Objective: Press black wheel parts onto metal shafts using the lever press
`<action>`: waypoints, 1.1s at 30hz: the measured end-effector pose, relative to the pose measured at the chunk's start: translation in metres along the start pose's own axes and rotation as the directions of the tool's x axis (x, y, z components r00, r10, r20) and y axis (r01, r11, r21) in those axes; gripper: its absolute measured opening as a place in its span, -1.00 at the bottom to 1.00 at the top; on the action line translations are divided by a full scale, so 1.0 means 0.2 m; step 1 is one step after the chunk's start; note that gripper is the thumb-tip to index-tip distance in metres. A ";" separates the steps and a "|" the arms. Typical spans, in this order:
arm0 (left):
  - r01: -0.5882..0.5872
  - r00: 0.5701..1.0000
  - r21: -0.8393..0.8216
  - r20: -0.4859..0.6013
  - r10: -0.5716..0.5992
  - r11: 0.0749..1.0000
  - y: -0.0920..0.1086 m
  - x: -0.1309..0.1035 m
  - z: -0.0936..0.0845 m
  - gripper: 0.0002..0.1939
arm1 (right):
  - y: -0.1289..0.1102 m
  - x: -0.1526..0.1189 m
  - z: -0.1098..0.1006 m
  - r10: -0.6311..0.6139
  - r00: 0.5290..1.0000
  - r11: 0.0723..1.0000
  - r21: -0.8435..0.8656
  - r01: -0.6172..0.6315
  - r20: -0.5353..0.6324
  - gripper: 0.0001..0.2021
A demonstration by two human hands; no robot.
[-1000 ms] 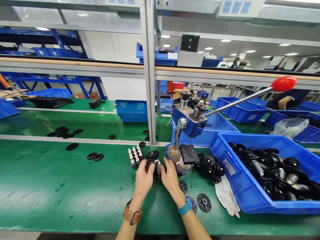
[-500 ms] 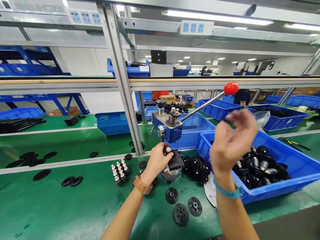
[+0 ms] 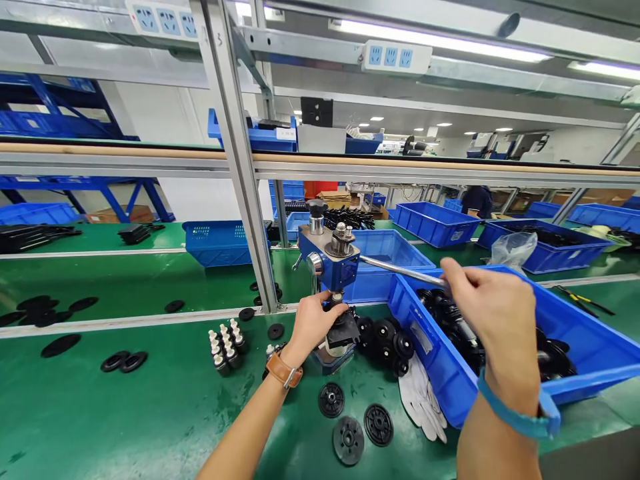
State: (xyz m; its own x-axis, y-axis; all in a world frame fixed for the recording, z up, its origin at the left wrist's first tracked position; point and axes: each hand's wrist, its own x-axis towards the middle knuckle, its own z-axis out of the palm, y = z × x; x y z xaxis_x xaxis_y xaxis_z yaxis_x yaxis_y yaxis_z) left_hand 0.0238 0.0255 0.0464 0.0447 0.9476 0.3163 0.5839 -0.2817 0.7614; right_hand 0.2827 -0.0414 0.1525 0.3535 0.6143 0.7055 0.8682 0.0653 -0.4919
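Note:
A blue hand press [image 3: 341, 270] stands on the green bench. My left hand [image 3: 314, 321] is under its head, fingers closed around a small pale-topped cylinder [image 3: 337, 298] above a black block [image 3: 344, 331] on the press base. Most of that cylinder is hidden by my fingers. My right hand [image 3: 493, 310] is wrapped round the end of the metal press lever [image 3: 400, 269], covering its red knob. Similar black cylinders with pale tips [image 3: 227, 345] stand in rows left of my left hand. Three black ribbed discs [image 3: 349, 440] lie in front of the press.
A blue bin [image 3: 595, 380] with black wheel-like parts stands at the right, under my right forearm. White gloves [image 3: 421, 400] lie beside it. Black wheels [image 3: 386, 340] are heaped right of the press. An aluminium post [image 3: 250, 200] rises behind, left of the press. Black rings [image 3: 124, 361] lie at left.
My right hand has come down and closed on the lever's end, and the lever has swung from pointing up to sloping downward. My left hand stays at the cylinder under the press.

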 end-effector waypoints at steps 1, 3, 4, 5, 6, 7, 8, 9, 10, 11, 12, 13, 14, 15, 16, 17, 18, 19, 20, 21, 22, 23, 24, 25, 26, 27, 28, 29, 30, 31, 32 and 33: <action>0.004 1.000 0.003 -0.004 -0.004 1.000 0.00 0.00 0.00 -0.81 | 0.04 -0.05 0.01 0.025 0.999 0.999 -0.021 -0.025 0.027 -0.40; 0.012 1.000 -0.006 -0.011 -0.012 1.000 0.00 0.01 0.00 -0.80 | 0.07 -0.11 0.04 0.054 0.998 0.998 -0.041 -0.053 0.025 -0.35; 0.019 1.000 -0.018 -0.008 -0.019 1.000 -0.01 0.01 0.00 -0.79 | 0.08 -0.12 0.06 0.052 0.999 0.998 -0.040 -0.053 -0.006 -0.34; 0.026 1.000 -0.030 -0.003 -0.026 0.999 -0.01 0.01 0.00 -0.78 | 0.07 -0.12 0.08 0.045 0.998 0.998 -0.046 -0.048 -0.044 -0.33; 0.034 0.999 -0.040 0.000 -0.034 0.999 -0.02 0.01 0.01 -0.77 | 0.07 -0.13 0.09 0.033 0.996 0.997 -0.061 -0.038 -0.082 -0.32; 0.040 0.999 -0.044 0.003 -0.039 0.998 -0.02 0.00 0.01 -0.75 | 0.07 -0.13 0.11 0.012 0.993 0.997 -0.080 -0.022 -0.121 -0.32; 0.045 0.999 -0.045 0.002 -0.045 0.998 -0.03 0.00 0.01 -0.75 | 0.07 -0.13 0.12 -0.015 0.986 0.996 -0.094 -0.001 -0.165 -0.33; 0.049 0.999 -0.042 -0.002 -0.049 0.998 -0.03 0.00 0.02 -0.74 | 0.08 -0.14 0.14 -0.042 0.976 0.995 -0.098 0.021 -0.215 -0.35; 0.052 0.999 -0.039 -0.006 -0.053 0.998 -0.04 0.00 0.02 -0.74 | 0.09 -0.15 0.15 -0.066 0.961 0.995 -0.095 0.042 -0.267 -0.37; 0.055 0.998 -0.037 -0.009 -0.055 0.998 -0.04 0.00 0.02 -0.74 | 0.10 -0.15 0.17 -0.084 0.944 0.994 -0.087 0.059 -0.318 -0.39; 0.058 0.998 -0.036 -0.011 -0.059 0.998 -0.04 0.00 0.02 -0.74 | 0.10 -0.16 0.18 -0.095 0.927 0.994 -0.079 0.071 -0.362 -0.41; 0.061 0.998 -0.039 -0.013 -0.062 0.997 -0.04 0.00 0.02 -0.73 | 0.11 -0.16 0.19 -0.102 0.916 0.994 -0.073 0.080 -0.387 -0.42; 0.063 0.998 -0.043 -0.014 -0.064 0.997 -0.04 0.00 0.02 -0.73 | 0.12 -0.16 0.20 -0.109 0.912 0.994 -0.069 0.089 -0.396 -0.42; 0.066 0.998 -0.050 -0.011 -0.067 0.997 -0.04 0.00 0.02 -0.73 | 0.12 -0.16 0.21 -0.117 0.912 0.993 -0.067 0.099 -0.393 -0.41; 0.072 0.997 -0.055 -0.006 -0.072 0.996 -0.04 0.00 0.03 -0.72 | 0.12 -0.16 0.22 -0.124 0.913 0.992 -0.067 0.106 -0.389 -0.41; 0.077 0.997 -0.061 -0.002 -0.077 0.995 -0.04 0.00 0.03 -0.71 | 0.12 -0.16 0.22 -0.127 0.912 0.992 -0.067 0.109 -0.391 -0.41; 0.080 0.997 -0.067 0.002 -0.080 0.995 -0.04 0.01 0.02 -0.70 | 0.12 -0.17 0.22 -0.127 0.909 0.992 -0.066 0.110 -0.397 -0.41; 0.080 0.997 -0.072 0.004 -0.079 0.994 -0.05 0.01 0.02 -0.69 | 0.12 -0.17 0.22 -0.124 0.907 0.992 -0.061 0.109 -0.401 -0.42; 0.076 0.997 -0.075 0.003 -0.076 0.994 -0.05 0.01 0.02 -0.67 | 0.12 -0.17 0.22 -0.118 0.910 0.993 -0.051 0.107 -0.398 -0.42; 0.067 0.998 -0.076 -0.006 -0.068 0.995 -0.06 0.01 0.01 -0.66 | 0.12 -0.17 0.21 -0.110 0.919 0.994 -0.033 0.105 -0.379 -0.42; 0.058 0.998 -0.072 -0.022 -0.060 0.996 -0.07 0.01 0.00 -0.64 | 0.11 -0.16 0.20 -0.101 0.934 0.995 -0.014 0.102 -0.343 -0.42; 0.054 0.997 -0.061 -0.046 -0.057 0.997 -0.07 0.01 0.00 -0.62 | 0.11 -0.15 0.19 -0.091 0.951 0.995 0.003 0.097 -0.296 -0.41; 0.056 0.996 -0.049 -0.073 -0.060 0.997 -0.06 0.01 0.00 -0.61 | 0.09 -0.12 0.17 -0.084 0.966 0.996 0.014 0.090 -0.246 -0.41; 0.061 0.993 -0.048 -0.096 -0.065 0.997 -0.04 0.01 0.01 -0.60 | 0.07 -0.08 0.14 -0.082 0.977 0.996 0.016 0.087 -0.198 -0.41; 0.063 0.993 -0.068 -0.099 -0.070 0.996 -0.01 0.00 0.04 -0.60 | 0.05 -0.03 0.11 -0.088 0.984 0.996 0.011 0.090 -0.155 -0.41; 0.060 0.995 -0.116 -0.074 -0.068 0.991 0.03 -0.01 0.08 -0.62 | 0.02 0.02 0.08 -0.099 0.988 0.995 0.000 0.100 -0.121 -0.41; 0.046 0.998 -0.192 -0.023 -0.052 0.980 0.10 -0.03 0.14 -0.65 | -0.02 0.09 0.05 -0.113 0.989 0.993 -0.020 0.112 -0.094 -0.41; 0.031 0.999 -0.294 0.048 -0.017 0.955 0.17 -0.05 0.21 -0.67 | -0.06 0.15 0.02 -0.126 0.989 0.991 -0.047 0.123 -0.073 -0.41; 0.012 0.992 -0.397 0.118 0.039 0.918 0.26 -0.07 0.31 -0.72 | -0.09 0.21 -0.01 -0.135 0.989 0.988 -0.084 0.130 -0.052 -0.42; -0.007 0.980 -0.488 0.168 0.102 0.873 0.35 -0.09 0.42 -0.74 | -0.12 0.25 -0.03 -0.140 0.990 0.982 -0.129 0.135 -0.032 -0.42; -0.004 0.967 -0.565 0.207 0.147 0.825 0.44 -0.11 0.54 -0.76 | -0.15 0.29 -0.05 -0.143 0.990 0.975 -0.177 0.139 -0.011 -0.43; 0.016 0.954 -0.615 0.244 0.171 0.788 0.52 -0.12 0.65 -0.78 | -0.17 0.31 -0.06 -0.144 0.989 0.965 -0.220 0.143 0.009 -0.44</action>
State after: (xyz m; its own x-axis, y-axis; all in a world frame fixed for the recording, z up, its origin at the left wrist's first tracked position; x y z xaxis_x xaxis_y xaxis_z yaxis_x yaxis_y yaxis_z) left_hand 0.1884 -0.0073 0.0447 0.3408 0.8929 0.2941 -0.0378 -0.2996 0.9533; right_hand 0.2797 -0.0157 0.2186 0.2212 0.6058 0.7642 0.9650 -0.0226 -0.2614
